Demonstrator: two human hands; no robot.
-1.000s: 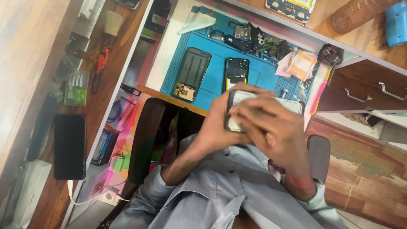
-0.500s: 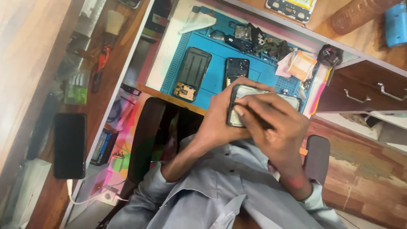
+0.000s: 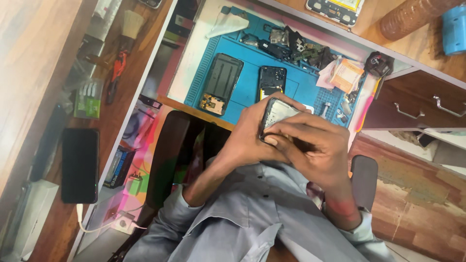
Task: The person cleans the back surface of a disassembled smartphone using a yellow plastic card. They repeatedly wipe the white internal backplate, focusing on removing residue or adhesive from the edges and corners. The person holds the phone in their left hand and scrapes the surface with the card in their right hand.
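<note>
Both hands, left hand (image 3: 247,140) and right hand (image 3: 315,150), grip a phone frame (image 3: 277,112) above the blue mat (image 3: 247,73).

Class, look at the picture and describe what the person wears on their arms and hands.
Both arms wear long grey-blue shirt sleeves with buttoned cuffs, pushed back a little from the wrists. The left hand and right hand are bare: no gloves. No rings or watch can be made out.

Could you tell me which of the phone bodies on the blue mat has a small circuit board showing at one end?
The larger left-hand phone frame; the smaller dark one shows none.
</note>
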